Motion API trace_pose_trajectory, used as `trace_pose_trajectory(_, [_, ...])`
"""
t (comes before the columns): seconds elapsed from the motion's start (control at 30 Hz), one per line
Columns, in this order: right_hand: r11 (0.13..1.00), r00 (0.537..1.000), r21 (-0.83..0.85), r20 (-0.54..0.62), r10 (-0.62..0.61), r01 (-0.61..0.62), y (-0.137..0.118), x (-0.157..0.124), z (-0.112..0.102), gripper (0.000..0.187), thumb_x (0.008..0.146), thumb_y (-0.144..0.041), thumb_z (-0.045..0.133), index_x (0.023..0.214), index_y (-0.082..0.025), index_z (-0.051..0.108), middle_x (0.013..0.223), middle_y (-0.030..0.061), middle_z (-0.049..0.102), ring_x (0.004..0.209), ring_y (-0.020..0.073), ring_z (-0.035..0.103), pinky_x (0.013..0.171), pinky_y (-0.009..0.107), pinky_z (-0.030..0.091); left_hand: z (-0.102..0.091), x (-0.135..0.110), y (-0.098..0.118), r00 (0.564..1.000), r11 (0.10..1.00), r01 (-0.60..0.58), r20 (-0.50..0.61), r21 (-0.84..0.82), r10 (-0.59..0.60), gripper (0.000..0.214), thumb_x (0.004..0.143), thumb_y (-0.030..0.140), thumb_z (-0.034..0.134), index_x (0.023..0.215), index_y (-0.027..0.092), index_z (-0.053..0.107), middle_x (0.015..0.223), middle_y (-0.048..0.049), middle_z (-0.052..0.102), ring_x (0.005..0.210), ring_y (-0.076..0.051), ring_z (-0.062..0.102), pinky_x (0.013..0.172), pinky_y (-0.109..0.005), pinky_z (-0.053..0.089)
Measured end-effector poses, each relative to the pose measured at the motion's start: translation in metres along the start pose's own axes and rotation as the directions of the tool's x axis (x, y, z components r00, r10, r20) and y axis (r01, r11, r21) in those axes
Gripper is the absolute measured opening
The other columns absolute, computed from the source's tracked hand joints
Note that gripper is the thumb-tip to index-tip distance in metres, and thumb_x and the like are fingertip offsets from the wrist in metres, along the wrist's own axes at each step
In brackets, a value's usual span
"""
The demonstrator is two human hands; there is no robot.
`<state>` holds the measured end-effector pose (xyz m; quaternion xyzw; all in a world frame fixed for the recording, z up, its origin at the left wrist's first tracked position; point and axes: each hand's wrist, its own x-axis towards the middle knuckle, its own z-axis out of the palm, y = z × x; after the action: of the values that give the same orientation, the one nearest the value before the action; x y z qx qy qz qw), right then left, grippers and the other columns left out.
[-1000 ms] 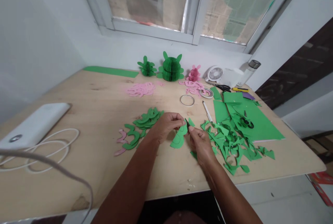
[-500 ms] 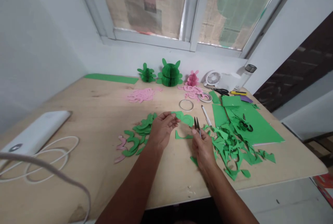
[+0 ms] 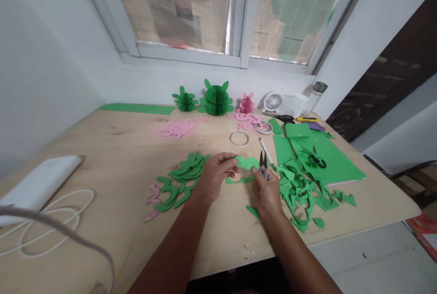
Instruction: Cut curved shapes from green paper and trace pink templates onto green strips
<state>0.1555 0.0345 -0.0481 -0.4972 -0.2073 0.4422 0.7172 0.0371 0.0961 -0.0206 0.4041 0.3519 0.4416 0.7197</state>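
Observation:
My left hand [image 3: 218, 175] is closed on the left end of a curved piece of green paper [image 3: 248, 163], pinched between thumb and fingers. My right hand [image 3: 266, 191] grips a pair of small scissors [image 3: 263, 161]. Their dark blades point away from me and stand slightly apart. The right fingertips also meet the right end of the green paper. Under the held piece, a green offcut [image 3: 235, 180] with a curved edge lies on the table. Beside my left forearm is a pile of curved green cut-outs [image 3: 186, 171], with a few pink strips [image 3: 153, 194] next to it.
Green scraps [image 3: 300, 191] and green sheets [image 3: 336, 159] cover the right side, with black-handled scissors [image 3: 317, 162] on them. A white pen [image 3: 265, 149] and tape rolls [image 3: 239, 138] lie ahead. Honeycomb paper figures [image 3: 216, 100] stand at the back; a white cable [image 3: 77, 207] loops at left.
My right hand has come to the right end of the green paper, and the scissors now point more straight ahead. The whole view has shifted slightly.

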Motion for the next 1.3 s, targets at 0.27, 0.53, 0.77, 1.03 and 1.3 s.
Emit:
trace_pose_trajectory(0.27, [1.000,1.000,0.021,-0.005,0.001,-0.001,-0.003,0.001,0.002,0.048,0.057,-0.044,0.081,0.060,-0.023,0.038,0.044,-0.0139,0.025,0.037,0.0037,0.015,0.036,0.021,0.009,-0.002,0.001,-0.004,0.996,0.981,-0.082,0.048,0.176,0.074,0.020,0.065,0.033,0.073,0.066,0.015,0.065,0.049,0.0029,0.055,0.046,-0.007,0.044,0.047,-0.020,0.033])
trace_pose_trajectory(0.53, [0.999,1.000,0.029,-0.001,-0.024,0.024,-0.004,0.000,0.003,0.047,0.056,-0.045,0.082,0.060,-0.021,0.042,0.045,-0.0139,0.025,0.037,0.0033,0.014,0.036,0.020,0.009,-0.004,0.000,-0.003,0.997,0.975,-0.030,0.081,0.218,0.013,0.022,0.063,0.034,0.073,0.072,0.015,0.067,0.052,0.0018,0.057,0.049,-0.009,0.047,0.048,-0.021,0.035])
trace_pose_trajectory(0.77, [0.999,0.999,-0.028,0.027,-0.031,0.032,-0.004,-0.001,0.001,0.040,0.060,-0.049,0.079,0.067,-0.018,0.054,0.045,-0.0130,0.025,0.039,0.0042,0.016,0.037,0.021,0.009,0.002,-0.003,-0.002,0.999,0.979,-0.022,0.050,0.202,0.012,0.018,0.061,0.030,0.071,0.059,0.015,0.062,0.053,0.0009,0.058,0.049,-0.009,0.048,0.049,-0.021,0.036])
trace_pose_trajectory(1.03, [0.988,0.992,-0.157,0.125,0.023,-0.003,-0.008,-0.009,0.000,0.048,0.073,-0.063,0.064,0.070,-0.015,0.063,0.045,-0.0091,0.032,0.040,0.0056,0.020,0.039,0.021,0.010,0.001,-0.002,0.003,0.994,0.999,0.011,-0.105,-0.048,-0.016,0.024,0.054,0.029,0.078,0.062,0.014,0.061,0.063,-0.0039,0.067,0.053,-0.011,0.058,0.054,-0.022,0.043])
trace_pose_trajectory(1.3, [0.977,0.980,-0.207,0.175,0.090,-0.052,-0.005,-0.011,0.003,0.048,0.070,-0.064,0.065,0.068,-0.016,0.063,0.043,-0.0091,0.033,0.039,0.0058,0.021,0.038,0.022,0.009,0.003,-0.003,0.003,0.990,0.980,0.026,-0.133,-0.195,-0.053,0.030,0.050,0.025,0.081,0.066,0.015,0.058,0.066,-0.0032,0.069,0.070,-0.020,0.070,0.068,-0.027,0.051])
